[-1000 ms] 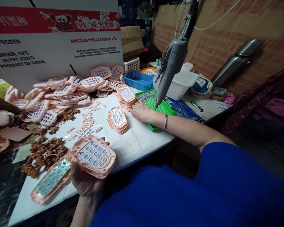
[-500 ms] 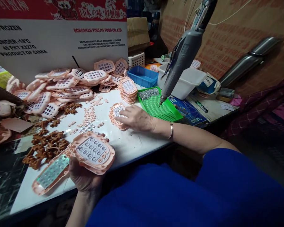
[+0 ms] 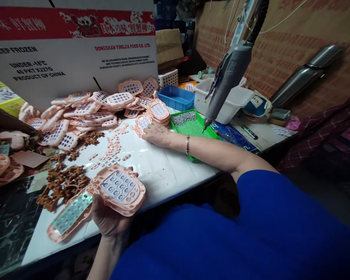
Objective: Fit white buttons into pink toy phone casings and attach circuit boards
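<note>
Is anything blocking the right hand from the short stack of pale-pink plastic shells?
No, nothing visible is in the way. The right hand is at the short stack of pale-pink plastic shells and seems to touch its near side. The taller stack of pale-pink plastic shells stands just beyond, not between them.

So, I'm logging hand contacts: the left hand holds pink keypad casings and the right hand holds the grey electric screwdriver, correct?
Not quite: the head view shows the right hand at a stack of pink keypad casings, while the grey electric screwdriver hangs apart from it. The left hand does hold pink keypad casings.
</note>
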Action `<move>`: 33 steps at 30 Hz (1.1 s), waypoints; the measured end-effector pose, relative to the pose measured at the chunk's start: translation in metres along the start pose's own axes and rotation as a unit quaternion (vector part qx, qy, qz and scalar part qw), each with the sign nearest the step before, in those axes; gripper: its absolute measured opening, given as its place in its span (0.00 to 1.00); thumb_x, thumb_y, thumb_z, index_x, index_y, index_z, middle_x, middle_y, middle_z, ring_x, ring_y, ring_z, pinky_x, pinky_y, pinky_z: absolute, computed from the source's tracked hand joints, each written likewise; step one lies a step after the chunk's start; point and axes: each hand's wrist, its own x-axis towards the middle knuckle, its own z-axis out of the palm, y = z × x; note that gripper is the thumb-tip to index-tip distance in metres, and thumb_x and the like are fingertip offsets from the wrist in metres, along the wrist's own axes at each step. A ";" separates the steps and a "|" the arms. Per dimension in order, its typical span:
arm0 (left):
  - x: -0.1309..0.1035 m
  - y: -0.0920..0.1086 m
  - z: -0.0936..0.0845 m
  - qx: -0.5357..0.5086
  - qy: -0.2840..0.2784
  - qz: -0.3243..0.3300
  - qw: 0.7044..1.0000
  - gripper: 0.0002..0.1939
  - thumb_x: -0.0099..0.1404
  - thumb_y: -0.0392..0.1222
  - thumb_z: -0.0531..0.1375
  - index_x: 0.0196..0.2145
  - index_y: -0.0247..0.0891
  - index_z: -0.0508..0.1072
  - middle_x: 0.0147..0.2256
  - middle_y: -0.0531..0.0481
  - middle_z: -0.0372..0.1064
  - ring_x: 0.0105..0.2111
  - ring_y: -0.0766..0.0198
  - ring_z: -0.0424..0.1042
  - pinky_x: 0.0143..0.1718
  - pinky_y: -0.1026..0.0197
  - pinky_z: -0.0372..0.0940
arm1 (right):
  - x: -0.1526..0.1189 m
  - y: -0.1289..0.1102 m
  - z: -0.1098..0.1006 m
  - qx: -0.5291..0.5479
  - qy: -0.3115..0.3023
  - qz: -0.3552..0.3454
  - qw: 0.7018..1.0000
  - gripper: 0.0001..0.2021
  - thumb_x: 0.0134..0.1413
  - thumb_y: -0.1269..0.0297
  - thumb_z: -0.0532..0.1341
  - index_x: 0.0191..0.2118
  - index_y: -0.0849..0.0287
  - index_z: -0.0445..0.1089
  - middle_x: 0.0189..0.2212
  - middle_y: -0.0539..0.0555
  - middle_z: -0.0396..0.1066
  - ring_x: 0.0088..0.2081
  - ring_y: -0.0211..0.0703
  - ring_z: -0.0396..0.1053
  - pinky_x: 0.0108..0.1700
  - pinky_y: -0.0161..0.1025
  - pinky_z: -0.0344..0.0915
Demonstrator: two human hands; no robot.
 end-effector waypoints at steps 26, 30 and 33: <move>0.020 -0.006 0.011 -0.041 -0.073 -0.001 0.996 0.40 0.51 0.48 0.69 0.60 0.47 0.62 0.56 0.45 0.67 0.60 0.50 0.61 0.59 0.48 0.59 | -0.058 -0.061 -0.034 0.057 0.377 -0.243 0.892 0.14 0.66 0.67 0.51 0.32 0.60 0.71 0.29 0.47 0.72 0.34 0.35 0.65 0.41 0.35 0.60; 0.020 -0.002 -0.005 -0.023 -0.028 -0.045 0.998 0.39 0.49 0.56 0.68 0.57 0.43 0.65 0.53 0.39 0.70 0.56 0.45 0.66 0.59 0.41 0.57 | -0.038 -0.019 -0.037 -0.018 0.270 -0.109 0.956 0.19 0.68 0.69 0.44 0.35 0.60 0.72 0.31 0.51 0.71 0.34 0.38 0.62 0.42 0.40 0.58; 0.017 0.007 -0.011 0.018 -0.009 -0.042 0.999 0.38 0.45 0.59 0.69 0.52 0.44 0.69 0.50 0.40 0.72 0.53 0.43 0.68 0.58 0.40 0.58 | -0.019 0.019 -0.032 -0.029 0.179 0.041 0.983 0.20 0.66 0.74 0.43 0.34 0.60 0.71 0.29 0.53 0.68 0.34 0.40 0.59 0.47 0.45 0.57</move>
